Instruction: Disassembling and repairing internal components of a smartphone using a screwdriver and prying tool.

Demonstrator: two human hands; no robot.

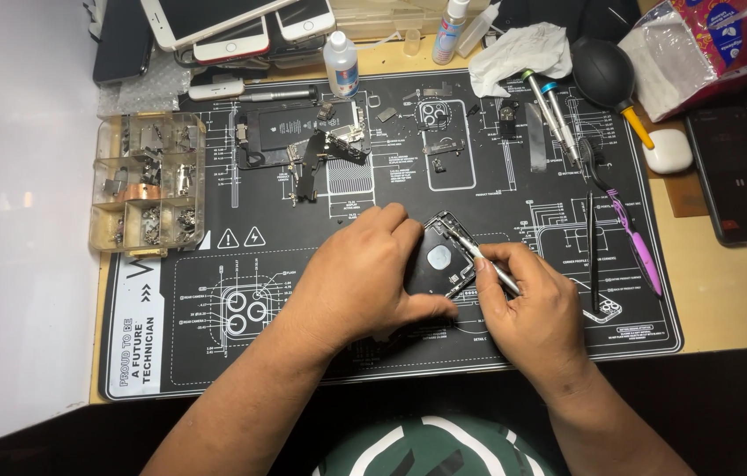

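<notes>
An opened phone housing [438,261], dark inside with a round pale pad, lies tilted on the black repair mat [303,353]. My left hand [364,273] lies over its left side and grips it. My right hand [536,304] holds a thin silver screwdriver [479,254] whose tip points into the housing's upper right edge. Much of the housing is hidden under my left hand.
A clear parts box [148,181] with small metal pieces sits at the mat's left. Loose phone parts [320,145] lie at the mat's top. Tweezers [592,247], a purple tool [633,238], screwdrivers [554,110], a black blower [607,75], bottles [341,62] and a charging phone [735,176] stand right and behind.
</notes>
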